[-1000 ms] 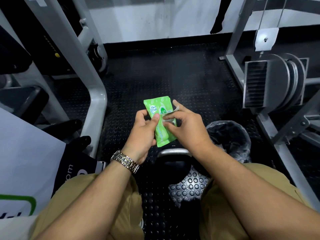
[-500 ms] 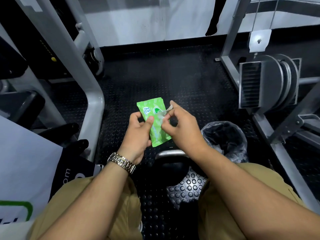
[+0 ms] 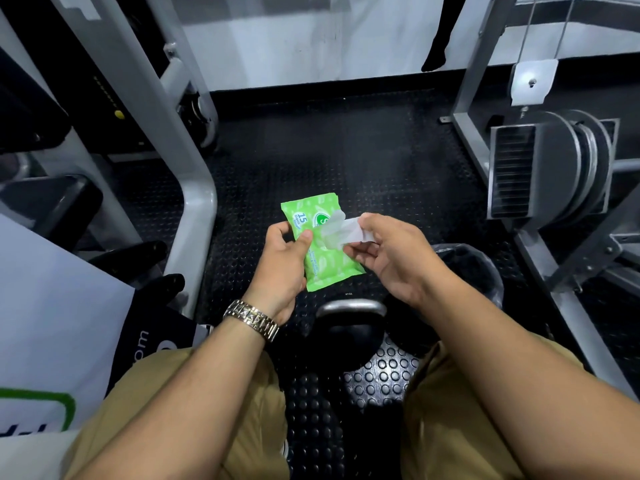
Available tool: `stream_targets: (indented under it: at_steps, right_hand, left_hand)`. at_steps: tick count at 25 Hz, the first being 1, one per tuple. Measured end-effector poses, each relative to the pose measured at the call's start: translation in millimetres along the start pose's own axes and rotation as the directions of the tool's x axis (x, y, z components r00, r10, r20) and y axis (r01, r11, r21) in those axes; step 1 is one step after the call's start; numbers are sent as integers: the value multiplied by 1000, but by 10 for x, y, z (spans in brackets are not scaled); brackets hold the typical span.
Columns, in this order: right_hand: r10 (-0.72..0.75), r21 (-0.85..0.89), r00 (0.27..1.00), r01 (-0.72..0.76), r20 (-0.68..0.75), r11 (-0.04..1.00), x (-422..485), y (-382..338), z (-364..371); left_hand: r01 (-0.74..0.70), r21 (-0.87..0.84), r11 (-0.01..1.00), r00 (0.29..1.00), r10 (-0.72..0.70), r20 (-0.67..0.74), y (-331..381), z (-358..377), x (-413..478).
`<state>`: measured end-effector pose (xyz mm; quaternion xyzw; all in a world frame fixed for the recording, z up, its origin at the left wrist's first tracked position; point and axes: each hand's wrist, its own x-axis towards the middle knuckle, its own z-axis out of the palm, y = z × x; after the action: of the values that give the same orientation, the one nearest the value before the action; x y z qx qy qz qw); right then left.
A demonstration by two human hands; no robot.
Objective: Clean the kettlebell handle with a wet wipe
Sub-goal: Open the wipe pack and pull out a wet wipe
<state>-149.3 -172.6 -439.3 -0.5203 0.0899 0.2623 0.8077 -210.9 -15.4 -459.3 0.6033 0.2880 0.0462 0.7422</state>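
Left hand (image 3: 278, 263) clamps the glossy green wipe pack (image 3: 320, 244) above the kettlebell (image 3: 351, 327). Right hand (image 3: 391, 254) pinches a thin translucent wipe (image 3: 341, 232). Studded rubber floor (image 3: 346, 161) lies open beyond the kettlebell

Left hand (image 3: 282, 263) grips green pack (image 3: 320, 244); right hand (image 3: 391, 258) pinches wipe (image 3: 341, 232).
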Motion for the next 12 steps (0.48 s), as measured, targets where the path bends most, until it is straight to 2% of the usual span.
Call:
stream_targets:
  at_steps: [4, 6, 9, 12]
  right_hand:
    - [7, 112, 1000, -9, 17, 994, 33, -28, -37]
    - [23, 83, 999, -26, 40, 996, 36, -63, -72]
    - [93, 7, 984, -96, 149, 995, 9, -94, -107]
    - [72, -47, 979, -64, 193, 997, -4, -73, -104]
  left_hand:
    - [0, -1, 1000, 1000, 0, -21, -19, -23, 30]
    - [-3, -32, 999, 999, 2, -40, -13, -54, 55]
    - [2, -79, 997, 1000, -3, -16, 4, -66, 48]
    - [23, -142, 990, 999, -16, 50, 41, -56, -13]
